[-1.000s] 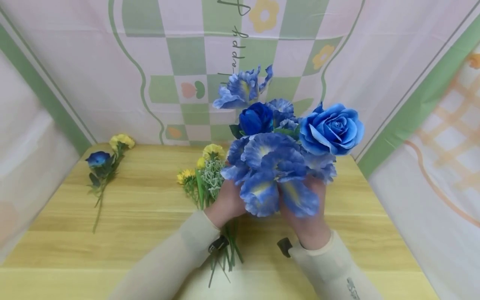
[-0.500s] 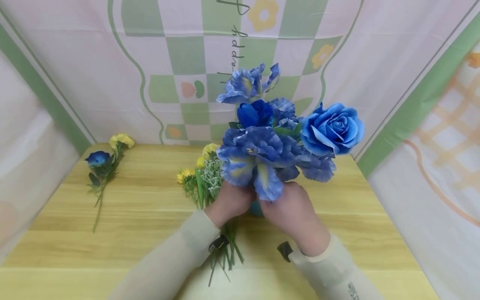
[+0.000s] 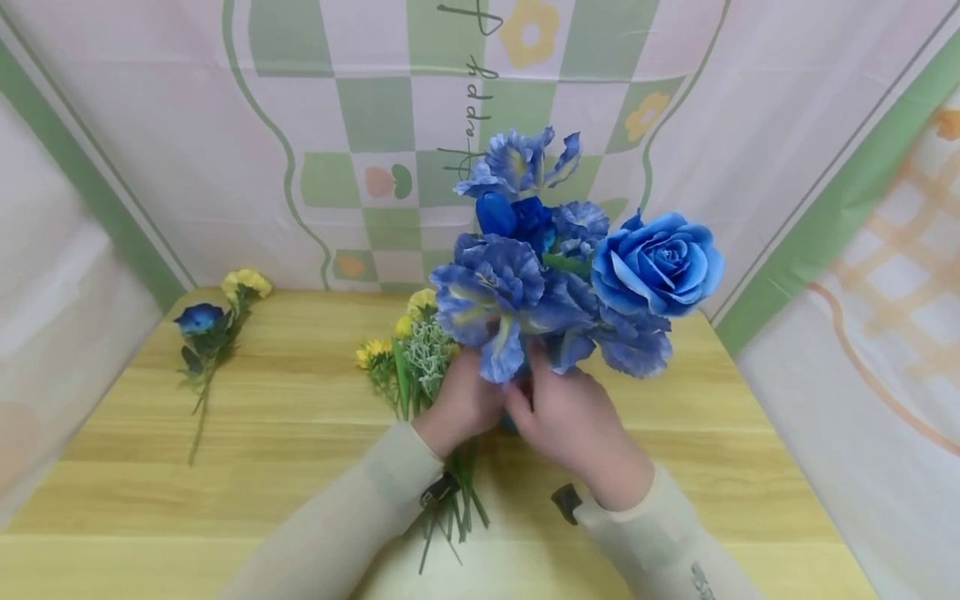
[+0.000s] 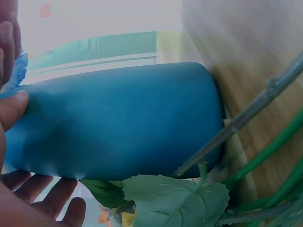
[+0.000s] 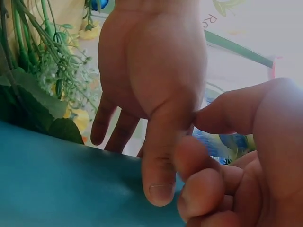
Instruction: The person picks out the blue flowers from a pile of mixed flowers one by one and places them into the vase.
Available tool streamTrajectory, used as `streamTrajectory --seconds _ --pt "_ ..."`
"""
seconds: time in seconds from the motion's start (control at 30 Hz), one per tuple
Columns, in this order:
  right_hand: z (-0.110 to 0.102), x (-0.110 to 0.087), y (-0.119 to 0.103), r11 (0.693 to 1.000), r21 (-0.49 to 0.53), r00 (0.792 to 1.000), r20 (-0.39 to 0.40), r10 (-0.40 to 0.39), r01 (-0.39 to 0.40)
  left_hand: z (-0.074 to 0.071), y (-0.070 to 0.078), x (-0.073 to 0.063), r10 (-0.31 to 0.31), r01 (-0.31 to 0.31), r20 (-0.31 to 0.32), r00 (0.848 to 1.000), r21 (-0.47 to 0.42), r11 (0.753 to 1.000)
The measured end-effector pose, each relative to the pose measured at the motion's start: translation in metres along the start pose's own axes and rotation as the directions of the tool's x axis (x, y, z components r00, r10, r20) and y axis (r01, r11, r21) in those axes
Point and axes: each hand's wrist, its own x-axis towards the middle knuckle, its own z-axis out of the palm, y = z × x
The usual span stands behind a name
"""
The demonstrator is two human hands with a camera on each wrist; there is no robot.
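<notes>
My left hand point(image 3: 467, 398) grips the upper part of a smooth blue vase point(image 4: 123, 120), thumb on one side and fingers round the other in the left wrist view. Above the vase mouth stands a bunch of blue flowers: a large rose point(image 3: 663, 258) at the right, ruffled irises point(image 3: 487, 279) at the front and back, and a darker blue bloom point(image 3: 498, 214) between them. My right hand point(image 3: 581, 425) is at the vase top, under the front iris, its fingers curled point(image 5: 203, 191) beside the left thumb. Whether it pinches a stem is hidden.
Left of the vase, yellow flowers point(image 3: 372, 353) and pale filler sprigs point(image 3: 427, 358) lie with their stems toward me. A blue rose point(image 3: 199, 318) and a yellow flower point(image 3: 247, 283) lie at the table's point(image 3: 300, 492) far left. Printed cloth point(image 3: 375, 117) hangs behind.
The front iris has shifted left and slightly up. My right hand has come out from behind the blooms to the vase top beside my left hand, which keeps its grip.
</notes>
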Motion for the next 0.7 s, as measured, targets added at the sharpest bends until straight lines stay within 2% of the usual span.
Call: streamTrajectory --seconds 0.2,0.27,0.4,0.5,0.57,0.63,0.7 --pt "0.005 -0.009 0.002 0.984 -0.127 0.986 -0.098 -0.135 0.122 0.004 -0.002 0.000 0.075 -0.081 -0.063 0.995 -0.087 0.993" --pt "0.004 -0.013 0.002 0.978 -0.165 0.987 -0.083 -0.140 0.125 0.002 -0.002 -0.001 0.085 -0.091 -0.056 0.995 -0.134 0.987" --pt "0.001 -0.022 0.002 0.975 -0.188 0.992 -0.001 -0.124 0.121 -0.012 -0.007 -0.005 0.083 -0.081 0.012 0.996 -0.138 0.987" --pt "0.001 -0.029 0.008 0.976 -0.163 0.989 0.054 -0.136 0.143 -0.029 -0.020 -0.012 0.046 -0.043 0.072 0.996 -0.043 0.998" --pt "0.001 -0.033 0.015 0.976 -0.147 0.985 0.088 -0.148 0.160 -0.044 -0.033 -0.019 0.012 -0.015 0.090 0.996 0.029 0.999" --pt "0.003 -0.038 0.023 0.971 -0.153 0.979 0.116 -0.165 0.182 -0.062 -0.047 -0.028 -0.076 0.063 0.113 0.991 0.117 0.991" --pt "0.005 -0.043 0.032 0.967 -0.163 0.975 0.138 -0.172 0.193 -0.082 -0.063 -0.037 -0.147 0.127 0.113 0.983 0.170 0.977"
